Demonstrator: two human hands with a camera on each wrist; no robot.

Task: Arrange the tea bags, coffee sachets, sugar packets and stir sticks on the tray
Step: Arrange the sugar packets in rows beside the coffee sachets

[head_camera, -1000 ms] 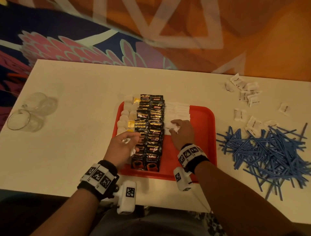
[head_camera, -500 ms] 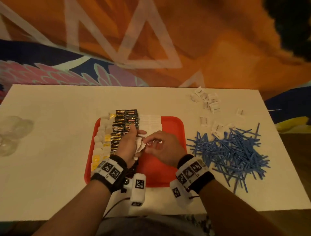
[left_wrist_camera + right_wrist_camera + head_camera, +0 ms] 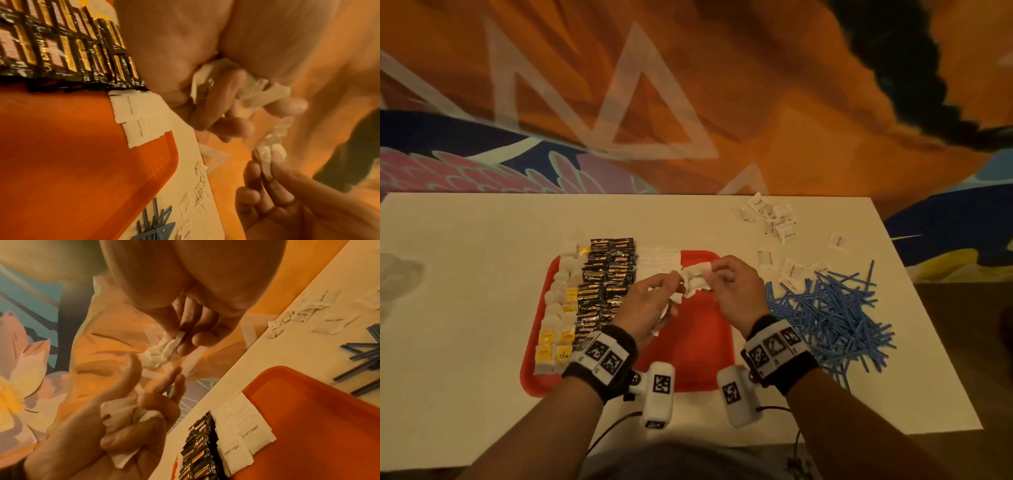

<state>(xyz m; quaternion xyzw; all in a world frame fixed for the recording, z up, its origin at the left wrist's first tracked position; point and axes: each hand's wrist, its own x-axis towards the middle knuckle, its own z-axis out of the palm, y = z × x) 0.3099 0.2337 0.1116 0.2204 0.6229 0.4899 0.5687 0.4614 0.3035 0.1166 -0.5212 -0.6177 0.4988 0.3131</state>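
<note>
On the red tray [image 3: 698,359] lie a column of tea bags [image 3: 556,325], rows of black coffee sachets [image 3: 606,277] and a row of white sugar packets [image 3: 659,260]. Both hands hover above the tray. My left hand [image 3: 654,301] grips a small bunch of crumpled sugar packets [image 3: 207,78] in its curled fingers. My right hand [image 3: 732,291] pinches one sugar packet [image 3: 697,277] between thumb and fingers, just right of the left hand. In the right wrist view the pinched packet [image 3: 164,350] hangs above the left hand's bunch [image 3: 127,415].
Loose sugar packets [image 3: 774,219] lie scattered at the table's far right. A heap of blue stir sticks [image 3: 832,318] lies right of the tray. The right half of the tray floor [image 3: 318,426] is bare. A patterned wall stands behind the white table [image 3: 465,257].
Both hands lifted off the tray and came together. The right hand, earlier resting on the packet row, now pinches one packet beside the left hand's bunch. The head view tilted up.
</note>
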